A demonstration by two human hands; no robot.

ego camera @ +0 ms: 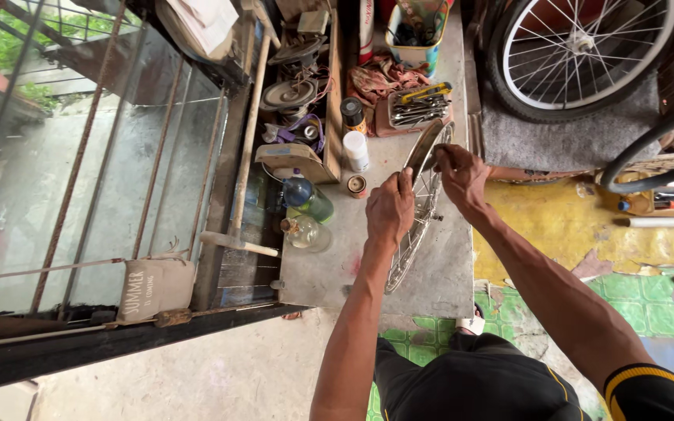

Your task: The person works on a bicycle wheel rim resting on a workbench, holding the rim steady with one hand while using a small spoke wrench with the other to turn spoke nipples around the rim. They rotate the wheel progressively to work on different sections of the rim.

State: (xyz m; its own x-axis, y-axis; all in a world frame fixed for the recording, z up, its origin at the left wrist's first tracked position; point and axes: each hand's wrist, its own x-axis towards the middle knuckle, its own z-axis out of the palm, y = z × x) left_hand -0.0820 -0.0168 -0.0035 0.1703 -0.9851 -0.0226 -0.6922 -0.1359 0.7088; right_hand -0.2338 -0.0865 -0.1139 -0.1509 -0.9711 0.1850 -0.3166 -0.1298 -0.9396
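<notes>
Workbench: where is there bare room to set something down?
The workbench is bare at its near corner, between the glass bottle and the wheel rim. A strip right of the rim is free. The far end, around the tool tray, is crowded.

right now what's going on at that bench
A person stands at a grey workbench, holding a spoked bicycle rim upright on its edge. The left hand grips the rim's near side, and the right hand holds it near the top. A tray of tools, small cans and bottles sit nearby, and another bicycle wheel rests beyond.
</notes>
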